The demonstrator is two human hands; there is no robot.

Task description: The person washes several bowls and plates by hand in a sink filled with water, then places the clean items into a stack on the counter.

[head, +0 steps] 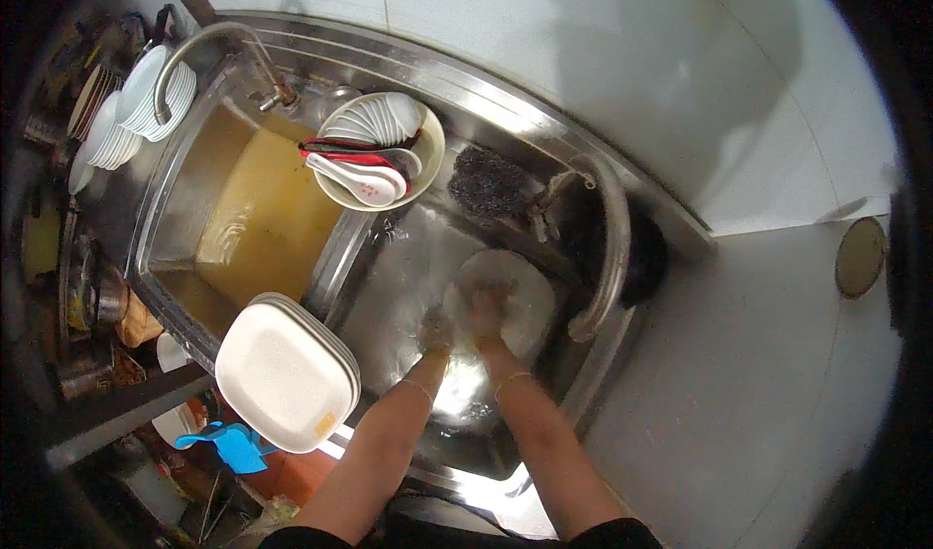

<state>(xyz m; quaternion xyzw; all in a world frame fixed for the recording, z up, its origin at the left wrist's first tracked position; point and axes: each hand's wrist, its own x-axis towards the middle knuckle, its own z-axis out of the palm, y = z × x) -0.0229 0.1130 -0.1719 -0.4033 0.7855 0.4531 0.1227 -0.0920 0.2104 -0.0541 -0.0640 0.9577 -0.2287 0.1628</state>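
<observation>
Both my hands are under water in the right basin of a stainless steel double sink (342, 257). My right hand (487, 312) lies over a pale round plate or bowl (536, 294); ripples hide whether its fingers grip it. Just left of the dish is my left hand (436, 330), blurred by the water, its fingers unclear. Behind them, a cream bowl (436, 148) holds white soup spoons (357, 181) and red and black spoons. On the divider's near end and the basin edge rests a stack of cream rectangular plates (284, 374).
Yellowish water (255, 214) stands in the left basin. Two curved faucets (211, 31) (619, 243) arch over the sink. A dark mesh scourer (488, 181) lies behind the right basin. Stacked white bowls (157, 97) stand far left; a blue plastic object (237, 447) is lower left.
</observation>
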